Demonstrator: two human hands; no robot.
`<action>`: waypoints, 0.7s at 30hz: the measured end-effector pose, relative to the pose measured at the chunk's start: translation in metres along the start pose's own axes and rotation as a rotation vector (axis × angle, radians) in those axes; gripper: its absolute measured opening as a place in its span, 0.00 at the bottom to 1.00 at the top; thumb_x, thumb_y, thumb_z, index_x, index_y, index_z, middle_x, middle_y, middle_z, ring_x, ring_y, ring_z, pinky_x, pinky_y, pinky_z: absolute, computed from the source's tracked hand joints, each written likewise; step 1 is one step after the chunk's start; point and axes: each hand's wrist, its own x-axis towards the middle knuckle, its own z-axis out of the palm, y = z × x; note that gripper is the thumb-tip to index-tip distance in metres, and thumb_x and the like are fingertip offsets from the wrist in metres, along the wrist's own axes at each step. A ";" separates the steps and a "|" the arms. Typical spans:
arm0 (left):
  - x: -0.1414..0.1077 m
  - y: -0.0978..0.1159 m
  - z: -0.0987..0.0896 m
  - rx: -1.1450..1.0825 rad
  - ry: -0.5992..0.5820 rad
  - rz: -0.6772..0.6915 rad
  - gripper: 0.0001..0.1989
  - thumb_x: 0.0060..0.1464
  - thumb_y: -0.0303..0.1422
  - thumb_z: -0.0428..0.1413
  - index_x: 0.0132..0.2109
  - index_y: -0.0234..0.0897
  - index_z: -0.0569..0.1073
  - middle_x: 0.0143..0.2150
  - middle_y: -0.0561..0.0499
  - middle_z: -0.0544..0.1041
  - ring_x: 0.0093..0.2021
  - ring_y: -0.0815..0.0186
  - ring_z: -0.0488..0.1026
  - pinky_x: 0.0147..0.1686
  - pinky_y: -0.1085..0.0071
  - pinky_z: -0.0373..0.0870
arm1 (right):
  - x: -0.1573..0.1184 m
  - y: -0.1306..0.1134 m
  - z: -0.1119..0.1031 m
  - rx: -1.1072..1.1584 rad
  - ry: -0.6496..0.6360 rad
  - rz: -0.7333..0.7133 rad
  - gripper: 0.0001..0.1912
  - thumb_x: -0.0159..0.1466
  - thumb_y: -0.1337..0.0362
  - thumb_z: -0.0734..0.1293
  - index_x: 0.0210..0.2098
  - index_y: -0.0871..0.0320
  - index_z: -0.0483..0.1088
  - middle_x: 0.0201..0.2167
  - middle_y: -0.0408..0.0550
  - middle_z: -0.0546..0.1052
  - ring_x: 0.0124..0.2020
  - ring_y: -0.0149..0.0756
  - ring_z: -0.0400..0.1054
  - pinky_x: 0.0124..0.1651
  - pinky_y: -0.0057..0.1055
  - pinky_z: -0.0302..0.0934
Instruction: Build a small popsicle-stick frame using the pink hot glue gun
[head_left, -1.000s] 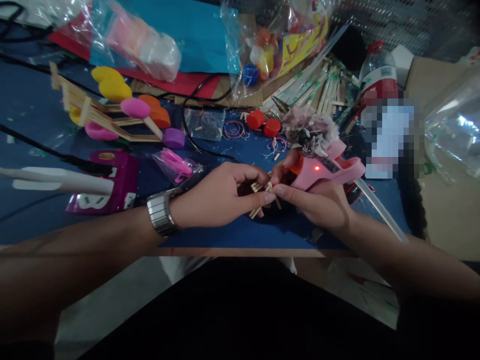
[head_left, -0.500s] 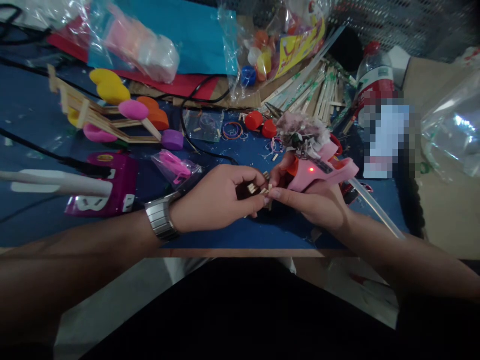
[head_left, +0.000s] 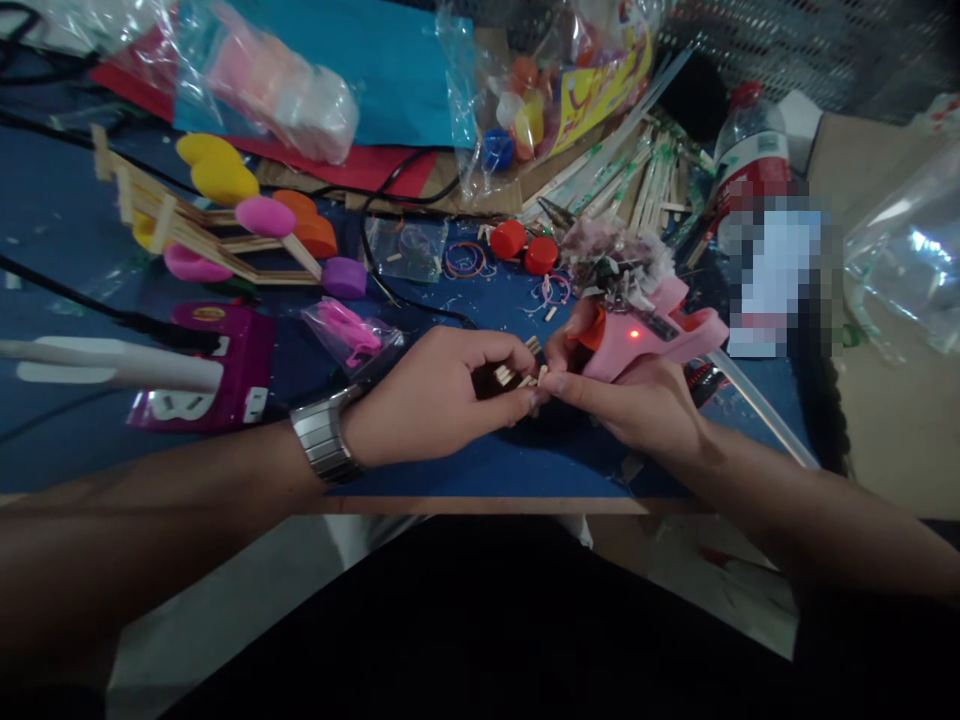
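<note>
My left hand (head_left: 442, 395), with a metal-banded watch (head_left: 325, 432) on its wrist, is closed around several short wooden stick pieces (head_left: 504, 375); their pale ends show between thumb and fingers. My right hand (head_left: 630, 400) meets it at the fingertips. Between its thumb and forefinger it pinches one small wooden piece (head_left: 542, 376). The same hand also keeps hold of a pink hot glue gun (head_left: 646, 335), whose red light is on. A clear glue stick (head_left: 765, 408) juts from its back end. Grey fluffy residue (head_left: 615, 262) sits around the gun's front, hiding the nozzle.
Left on the blue table (head_left: 420, 480) are a stick-built frame with coloured clay shapes (head_left: 225, 235) and a purple power strip (head_left: 217, 370). Red caps (head_left: 508, 240), wooden sticks (head_left: 652, 185) and a bottle (head_left: 752, 150) lie beyond my hands. Cardboard (head_left: 892, 400) is at right.
The glue gun and my right hand have shifted slightly to the right, and the small pinched piece has tilted a little. My left hand stays nearly still.
</note>
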 end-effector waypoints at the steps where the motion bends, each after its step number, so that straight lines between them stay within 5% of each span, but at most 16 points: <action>1: 0.000 0.000 0.000 -0.001 -0.002 -0.009 0.07 0.67 0.34 0.67 0.39 0.38 0.83 0.31 0.58 0.85 0.30 0.71 0.79 0.34 0.74 0.72 | 0.000 0.000 0.000 0.008 -0.012 -0.001 0.26 0.61 0.55 0.91 0.43 0.49 0.73 0.34 0.36 0.78 0.37 0.35 0.73 0.44 0.36 0.73; 21: -0.002 -0.003 -0.001 0.035 -0.055 -0.073 0.08 0.66 0.37 0.66 0.41 0.38 0.86 0.31 0.55 0.86 0.30 0.68 0.79 0.32 0.74 0.71 | 0.001 0.003 -0.002 0.014 -0.076 0.024 0.29 0.60 0.56 0.91 0.46 0.47 0.71 0.35 0.36 0.76 0.37 0.37 0.72 0.45 0.37 0.73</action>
